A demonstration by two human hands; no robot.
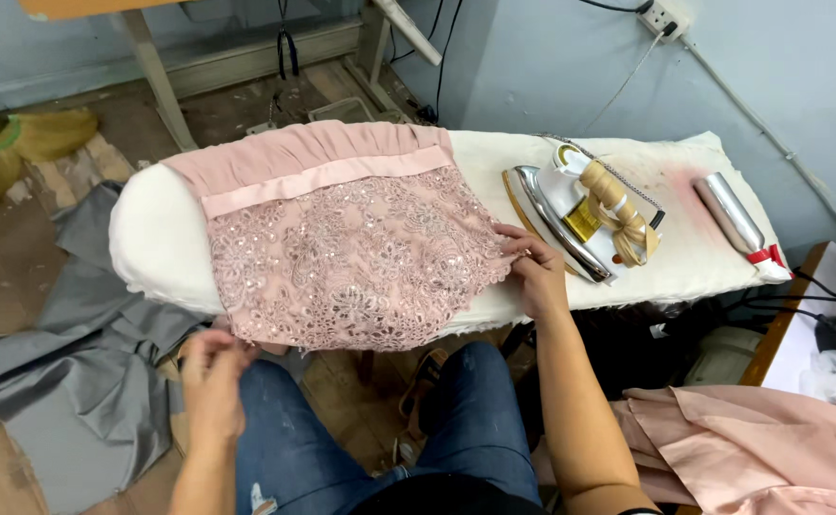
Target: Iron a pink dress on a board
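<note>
The pink lace garment [342, 248] lies across the white ironing board [151, 238] at centre frame. My left hand [213, 367], lower left, pinches its hanging hem between closed fingers; my right hand [532, 272], just right of centre, grips the side edge. To do this well, I judge I should pull both edges evenly so the lace lies flat, keeping my right hand off the iron [580, 215] resting just beside it.
</note>
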